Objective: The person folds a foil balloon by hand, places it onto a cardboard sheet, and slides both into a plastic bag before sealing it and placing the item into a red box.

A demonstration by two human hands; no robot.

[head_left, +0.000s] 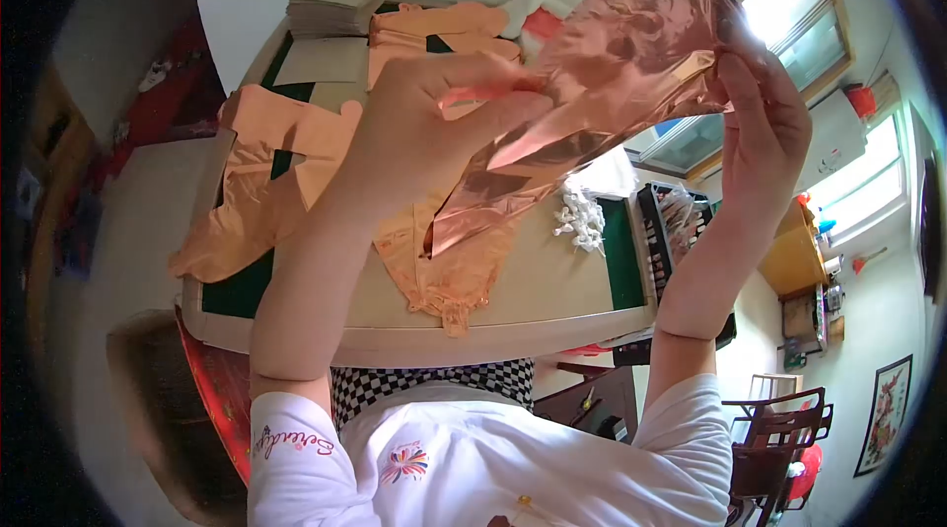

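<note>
A shiny rose-gold foil balloon (612, 63), flat and creased, is held up above the table between my two hands. My left hand (444, 112) pinches its near-left edge with thumb and fingers. At the balloon's right edge, my right hand (764, 112) is closed on the foil, with the thumb towards me and some fingertips hidden behind. Below the held balloon, another flat foil balloon (444, 275) lies on the table, partly covered from view. A further flat foil balloon (281, 157) lies at the left, beyond my left forearm.
On the table (552, 300) are a stack of grey cards (333, 6), more rose-gold foil (439, 29) at the back and a tangle of white strips (582, 216). A black crate (666, 231) with plastic-wrapped items stands at the right edge. Wooden chairs (784, 438) are farther right.
</note>
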